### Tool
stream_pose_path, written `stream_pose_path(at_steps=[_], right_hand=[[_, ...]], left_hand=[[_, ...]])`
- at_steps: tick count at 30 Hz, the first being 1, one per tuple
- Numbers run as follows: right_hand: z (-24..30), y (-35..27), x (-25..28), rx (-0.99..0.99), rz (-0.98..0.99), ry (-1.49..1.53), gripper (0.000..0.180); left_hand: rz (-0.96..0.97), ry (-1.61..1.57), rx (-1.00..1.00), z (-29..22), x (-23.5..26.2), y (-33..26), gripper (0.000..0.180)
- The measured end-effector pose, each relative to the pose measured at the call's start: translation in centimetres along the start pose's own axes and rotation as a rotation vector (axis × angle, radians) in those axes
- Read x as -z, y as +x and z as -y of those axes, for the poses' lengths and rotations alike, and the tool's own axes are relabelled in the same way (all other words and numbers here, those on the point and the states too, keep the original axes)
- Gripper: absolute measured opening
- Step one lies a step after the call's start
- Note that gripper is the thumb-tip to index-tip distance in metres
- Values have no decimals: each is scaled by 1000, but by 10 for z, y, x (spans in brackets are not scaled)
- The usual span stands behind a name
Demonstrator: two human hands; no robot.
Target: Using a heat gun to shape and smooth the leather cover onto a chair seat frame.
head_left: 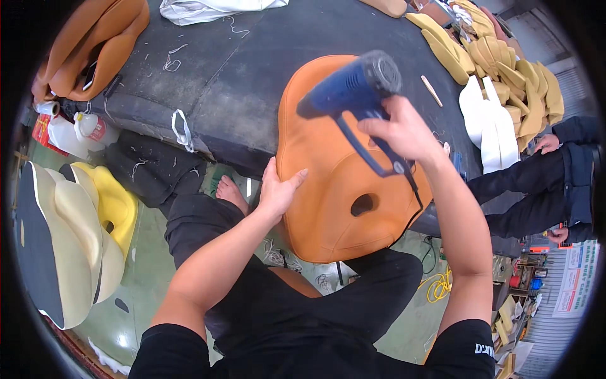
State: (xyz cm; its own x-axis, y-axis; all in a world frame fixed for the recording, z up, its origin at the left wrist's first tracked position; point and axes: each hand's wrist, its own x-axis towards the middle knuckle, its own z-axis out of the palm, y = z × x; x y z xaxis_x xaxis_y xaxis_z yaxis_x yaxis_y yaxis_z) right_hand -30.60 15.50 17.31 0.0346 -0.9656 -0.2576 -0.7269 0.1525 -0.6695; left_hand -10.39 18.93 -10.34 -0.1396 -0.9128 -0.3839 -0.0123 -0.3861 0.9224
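Note:
An orange-tan leather-covered motorcycle-style seat point(322, 170) leans over my lap against the edge of the dark work table. It has a dark oval hole point(364, 204) low on its right part. My left hand point(278, 189) grips the seat's left edge, with the thumb spread on top of the cover. Above the seat, my right hand point(407, 129) is closed round the handle of a blue heat gun point(350, 85). The gun's nozzle points left over the upper part of the cover. Its black cord point(418, 208) hangs down along the seat's right side.
Other tan seats point(104, 44) lie at the far left of the table point(233, 82). Foam pieces point(499, 69) are piled at the far right, beside another person point(562, 177). Pale and yellow foam seats point(76, 234) stand on the left floor. A yellow hose point(437, 287) lies at right.

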Motion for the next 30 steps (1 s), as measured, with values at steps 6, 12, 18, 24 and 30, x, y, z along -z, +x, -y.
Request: stream_pose_path(at_steps=[6, 12, 18, 24, 30], right_hand=[[-31, -39, -10, -45, -3, 199, 34], [-45, -37, -15, 94, -275, 125, 29], [-53, -22, -32, 185, -482, 158, 28], [-56, -13, -30, 177, -496, 206, 27], [-53, 12, -14, 127, -650, 37, 32]], left_hand=[[-20, 45, -2, 3, -2, 5, 105], [-22, 88, -43, 3, -7, 9, 105], [21, 108, -134, -2, -6, 14, 101], [20, 77, -111, -13, -5, 13, 96], [22, 66, -107, -9, -4, 15, 96]])
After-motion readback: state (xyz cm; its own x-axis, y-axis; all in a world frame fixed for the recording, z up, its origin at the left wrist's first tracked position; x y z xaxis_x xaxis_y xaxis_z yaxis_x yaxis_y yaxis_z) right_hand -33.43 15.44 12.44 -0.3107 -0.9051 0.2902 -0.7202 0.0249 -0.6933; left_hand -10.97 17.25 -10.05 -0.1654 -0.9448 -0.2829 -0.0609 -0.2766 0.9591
